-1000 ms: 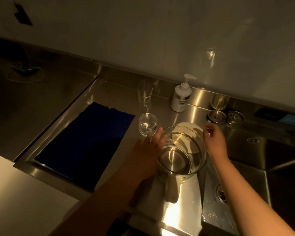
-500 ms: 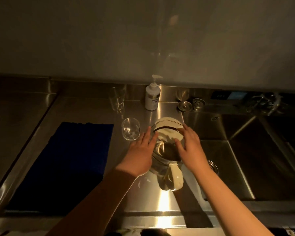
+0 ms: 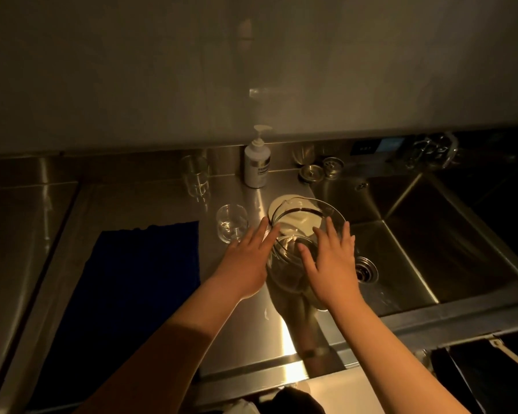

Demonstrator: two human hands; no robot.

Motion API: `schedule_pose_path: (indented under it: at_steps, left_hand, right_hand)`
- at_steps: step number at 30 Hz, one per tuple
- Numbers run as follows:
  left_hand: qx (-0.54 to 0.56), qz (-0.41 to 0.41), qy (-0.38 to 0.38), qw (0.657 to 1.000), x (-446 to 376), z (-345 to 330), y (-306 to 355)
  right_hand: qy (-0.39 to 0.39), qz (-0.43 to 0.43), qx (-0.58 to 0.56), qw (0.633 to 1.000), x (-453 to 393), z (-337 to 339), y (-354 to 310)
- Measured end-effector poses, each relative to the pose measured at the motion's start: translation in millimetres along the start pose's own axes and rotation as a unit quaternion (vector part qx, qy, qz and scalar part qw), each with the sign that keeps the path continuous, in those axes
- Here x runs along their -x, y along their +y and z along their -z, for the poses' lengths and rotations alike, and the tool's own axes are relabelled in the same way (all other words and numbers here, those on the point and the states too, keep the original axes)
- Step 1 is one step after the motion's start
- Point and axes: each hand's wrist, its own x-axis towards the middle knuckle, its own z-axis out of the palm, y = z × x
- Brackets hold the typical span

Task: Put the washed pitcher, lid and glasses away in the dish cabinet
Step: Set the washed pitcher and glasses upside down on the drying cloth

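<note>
A clear glass pitcher (image 3: 307, 215) is in the middle of the steel counter, beside the sink, its spout pointing away and left. My left hand (image 3: 247, 259) presses flat on its left side and my right hand (image 3: 331, 264) on its right side, so it is clasped between both palms. Its handle is hidden under my right hand. A round white lid (image 3: 282, 201) lies on the counter just behind the pitcher. A short glass (image 3: 231, 223) stands left of the pitcher, close to my left fingertips. A taller glass (image 3: 195, 174) stands further back by the wall.
A white soap pump bottle (image 3: 257, 162) stands at the back wall. A dark blue cloth (image 3: 138, 279) lies on the counter to the left. The deep sink basin (image 3: 431, 234) opens to the right, with two metal strainers (image 3: 311, 171) on its back ledge.
The view swung to the right and now faces the counter squarely. My right hand came from the pitcher's far rim to its right side, and both palms now clasp the pitcher.
</note>
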Motion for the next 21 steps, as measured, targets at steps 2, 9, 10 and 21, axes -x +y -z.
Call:
schedule_pose_path:
  at_steps: [2,9,10,21]
  left_hand:
    - [0.001,-0.003,-0.004,1.000,1.6,1.9,-3.3]
    - [0.003,-0.018,-0.022,1.000,4.6,9.9,-16.2]
    - [0.003,-0.023,-0.024,0.999,4.7,9.7,-17.1]
    - [0.007,-0.039,-0.031,0.999,-0.4,9.2,-19.9]
  right_hand:
    - [0.006,-0.009,0.004,1.000,0.5,-0.3,-3.1]
    - [0.013,-0.030,0.009,0.999,-0.9,-3.6,-5.8]
    - [0.015,-0.030,0.008,0.999,-0.7,-4.3,-5.6]
    - [0.021,-0.040,0.007,0.999,-2.2,-7.1,-4.5]
